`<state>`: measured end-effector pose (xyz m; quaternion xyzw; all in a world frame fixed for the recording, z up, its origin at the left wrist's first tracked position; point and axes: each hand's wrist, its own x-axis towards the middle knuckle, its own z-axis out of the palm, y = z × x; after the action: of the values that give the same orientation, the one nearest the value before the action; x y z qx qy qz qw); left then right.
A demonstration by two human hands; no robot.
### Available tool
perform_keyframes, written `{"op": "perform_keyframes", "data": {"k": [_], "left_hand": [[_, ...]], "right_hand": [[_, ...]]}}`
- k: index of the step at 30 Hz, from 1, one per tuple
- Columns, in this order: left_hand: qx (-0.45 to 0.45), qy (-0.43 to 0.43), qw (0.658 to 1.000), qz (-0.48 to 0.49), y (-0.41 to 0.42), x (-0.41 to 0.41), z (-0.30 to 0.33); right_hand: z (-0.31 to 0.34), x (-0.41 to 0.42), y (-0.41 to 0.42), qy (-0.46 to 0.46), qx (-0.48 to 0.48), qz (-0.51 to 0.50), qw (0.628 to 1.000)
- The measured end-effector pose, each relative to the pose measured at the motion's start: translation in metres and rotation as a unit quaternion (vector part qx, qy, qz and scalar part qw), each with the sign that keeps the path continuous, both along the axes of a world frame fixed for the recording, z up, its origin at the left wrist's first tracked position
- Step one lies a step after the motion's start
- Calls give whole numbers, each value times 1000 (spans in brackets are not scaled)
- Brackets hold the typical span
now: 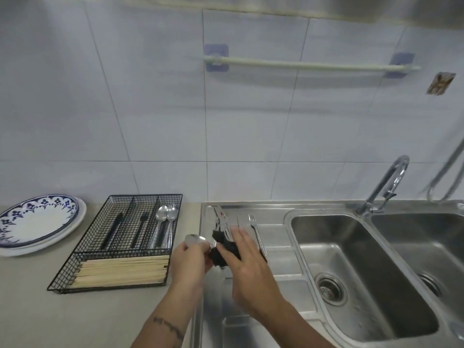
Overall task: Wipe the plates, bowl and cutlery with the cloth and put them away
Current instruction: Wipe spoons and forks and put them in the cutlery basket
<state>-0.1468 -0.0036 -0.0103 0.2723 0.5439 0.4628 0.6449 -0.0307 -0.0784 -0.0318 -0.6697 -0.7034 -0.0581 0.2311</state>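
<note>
My left hand [188,257] grips a steel spoon [197,241] by its neck, bowl pointing up and left. My right hand [247,267] presses a dark cloth [224,249] around the spoon's handle, over the left part of the draining board. Beyond my hands, a fork [254,226] and other steel cutlery [221,218] lie on the draining board [276,237]. A black wire cutlery tray [120,242] on the counter holds two spoons [167,217], black-handled pieces and pale chopsticks [123,271]. Stacked plates [37,222], the top one blue-patterned, sit at the far left.
A double steel sink [356,272] with a curved tap [391,184] fills the right side. A hose [449,172] hangs at the far right. A towel rail [311,64] is fixed to the tiled wall. Beige counter [75,320] runs in front of the tray.
</note>
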Motion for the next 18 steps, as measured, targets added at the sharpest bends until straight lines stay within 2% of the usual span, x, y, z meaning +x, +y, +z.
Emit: {"op": "perform_keyframes", "data": {"k": [5,8,14,16,18], "left_hand": [[-38,-60,997,1,24,-14,-8],[-48,-56,997,18,29,-14,-20],[-64,-63,995,34,42,-14,-32],[-61,-50,996,50,53,-20,-33],[-49,-13,997,54,68,-29,-34]], "right_hand": [[-16,4,15,-17,-69,-37,997],[-15,10,22,19,-80,-50,995],[-20,10,37,-29,-111,-36,993],[-23,21,42,-14,-146,-61,987],[-22,29,47,12,-141,-76,987]]}}
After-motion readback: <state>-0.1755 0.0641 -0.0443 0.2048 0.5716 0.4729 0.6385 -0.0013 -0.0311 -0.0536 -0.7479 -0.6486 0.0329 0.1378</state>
